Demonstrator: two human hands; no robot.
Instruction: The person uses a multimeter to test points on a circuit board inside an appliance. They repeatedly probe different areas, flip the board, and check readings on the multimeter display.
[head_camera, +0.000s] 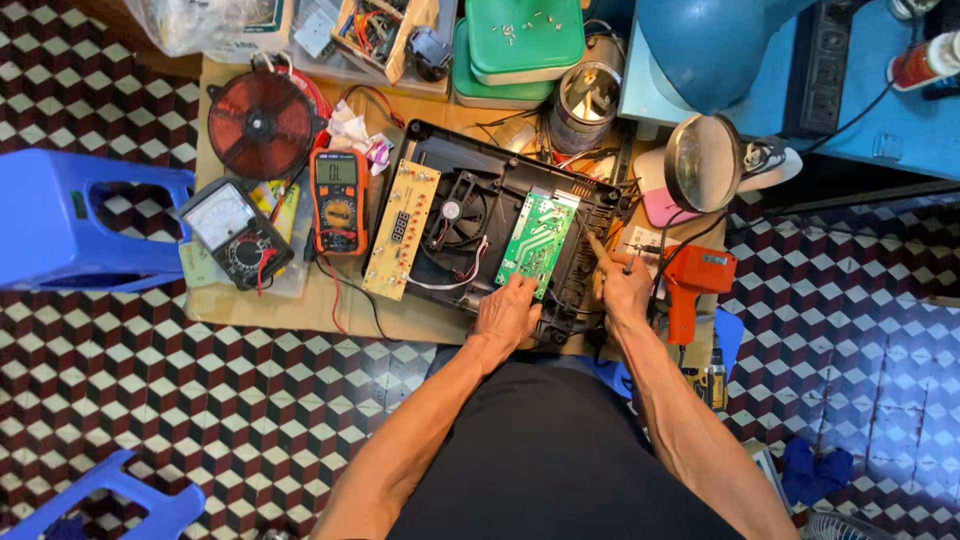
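Hands meet at the lower middle of the frame, over an opened black appliance housing (470, 215) that lies on the cardboard-covered worktop (300, 305). The left hand (506, 312) has its fingers curled down on the lower edge of a green circuit board (538, 240), which sits tilted inside the housing, right of the round black fan (458, 212). The right hand (628, 292) is closed around a wooden-handled soldering iron (600, 250), its tip aimed toward the board's right edge; whether the tip touches the board is too small to tell.

By the look of things the appliance is well into being taken apart: the housing is open, a tan control board (402, 228) lies out at its left side on its wires, and a red copper coil (262, 124) rests apart at the upper left. The green board seems still tethered by wires, so the soldering work looks unfinished and nothing has been put back together.

Near the coil lie an orange digital multimeter (338, 198) and a black analogue meter (236, 232). An orange solder gun (692, 282) rests right of the right hand.
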